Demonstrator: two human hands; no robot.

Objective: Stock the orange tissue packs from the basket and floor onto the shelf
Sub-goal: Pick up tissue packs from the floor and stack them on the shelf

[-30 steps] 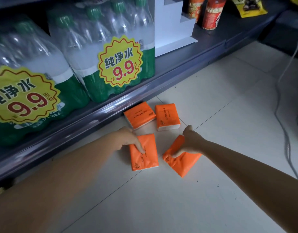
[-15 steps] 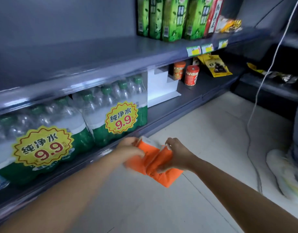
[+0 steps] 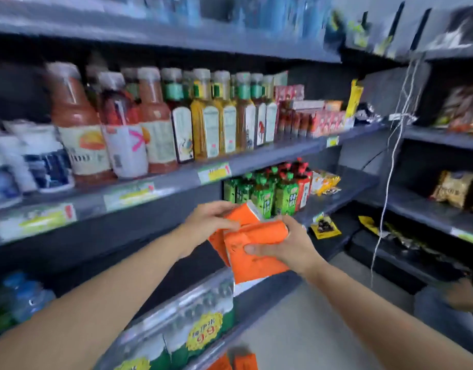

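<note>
Before the shelf [image 3: 347, 190], your left hand [image 3: 211, 222] and right hand [image 3: 288, 247] gripped the orange tissue packs [image 3: 254, 252] mid-carry; next you likely needed a bare spot to set them.

Setting: small grocery shop. Evidence: dark metal shelving [image 3: 270, 158] with edge price labels [image 3: 214, 172]; bottled drinks [image 3: 203, 124] at 10 o'clock; water multipacks [image 3: 174, 311], 9.9 sticker [image 3: 204, 333], at 6 o'clock; snack bags [image 3: 454, 189] at 3 o'clock.
</note>
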